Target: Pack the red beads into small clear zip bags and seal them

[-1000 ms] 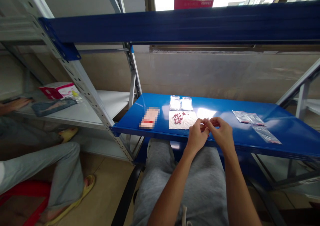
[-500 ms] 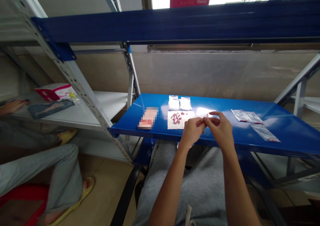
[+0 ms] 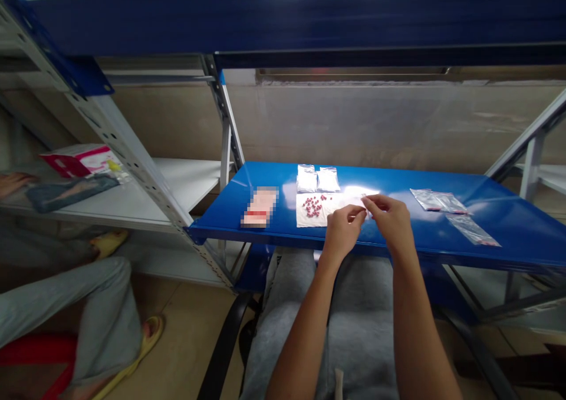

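My left hand (image 3: 341, 230) and my right hand (image 3: 391, 218) meet over the front of the blue shelf (image 3: 398, 235), fingers pinched together on a small clear plastic bag (image 3: 359, 202) held between them. Just left of my hands lies a white sheet (image 3: 315, 217) with several small red pills (image 3: 312, 206) heaped on it. Two filled white packets (image 3: 317, 179) lie side by side behind the sheet. A blurred pinkish item (image 3: 259, 207) rests further left on the shelf.
Several clear zip bags (image 3: 446, 207) lie at the shelf's right. A blue beam (image 3: 283, 16) runs overhead. On the white shelf (image 3: 186, 182) to the left stand a pink-and-white box (image 3: 79, 159) and a dark pouch (image 3: 66, 191). Another person's legs (image 3: 75, 305) are at lower left.
The camera has tilted down, so the window has left the view. My hands have shifted a little to the left and further over the shelf, still pinching the small bag.
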Available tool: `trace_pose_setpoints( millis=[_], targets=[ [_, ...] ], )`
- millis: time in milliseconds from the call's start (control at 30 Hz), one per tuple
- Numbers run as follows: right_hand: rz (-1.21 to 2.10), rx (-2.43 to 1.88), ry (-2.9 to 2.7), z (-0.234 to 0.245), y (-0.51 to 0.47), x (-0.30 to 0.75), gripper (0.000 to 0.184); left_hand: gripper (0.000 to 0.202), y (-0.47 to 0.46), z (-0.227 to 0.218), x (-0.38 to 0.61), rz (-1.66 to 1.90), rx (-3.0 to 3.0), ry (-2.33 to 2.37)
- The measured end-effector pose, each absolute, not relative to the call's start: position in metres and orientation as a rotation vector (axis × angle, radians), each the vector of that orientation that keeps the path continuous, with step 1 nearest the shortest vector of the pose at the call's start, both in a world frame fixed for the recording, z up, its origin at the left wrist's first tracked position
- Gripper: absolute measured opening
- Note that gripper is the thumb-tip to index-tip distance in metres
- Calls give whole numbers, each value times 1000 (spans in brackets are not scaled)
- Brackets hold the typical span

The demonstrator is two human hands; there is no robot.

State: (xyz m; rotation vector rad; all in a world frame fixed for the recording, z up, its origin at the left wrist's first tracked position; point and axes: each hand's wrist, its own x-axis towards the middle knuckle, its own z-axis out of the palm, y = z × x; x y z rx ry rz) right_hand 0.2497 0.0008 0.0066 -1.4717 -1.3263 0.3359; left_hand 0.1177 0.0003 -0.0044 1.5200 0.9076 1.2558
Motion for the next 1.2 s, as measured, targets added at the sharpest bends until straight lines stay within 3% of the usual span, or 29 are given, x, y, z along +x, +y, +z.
trace_pose_setpoints(
  millis=[133,200,300,400,533,1200],
  targets=[
    [290,-1513,-1118,-3,9,261,42,21,-16,-13,118,1181,1892,938],
    [282,-1527,-1054,-7,8,264,42,11,-36,-29,112,1113,1922,1007],
    [337,-1486,-1013,-13,6,265,42,36,-64,-65,93,949,1438,1202],
    [428,-1421,-989,-15,5,264,41,19,-70,-93,67,1008,651,1044],
    [469,-1382,-934,-13,8,262,38,28,-51,-97,41,1347,179,752],
    [488,-1343,-864,-7,20,250,40,23,-39,-94,26,1293,308,719]
  ],
)
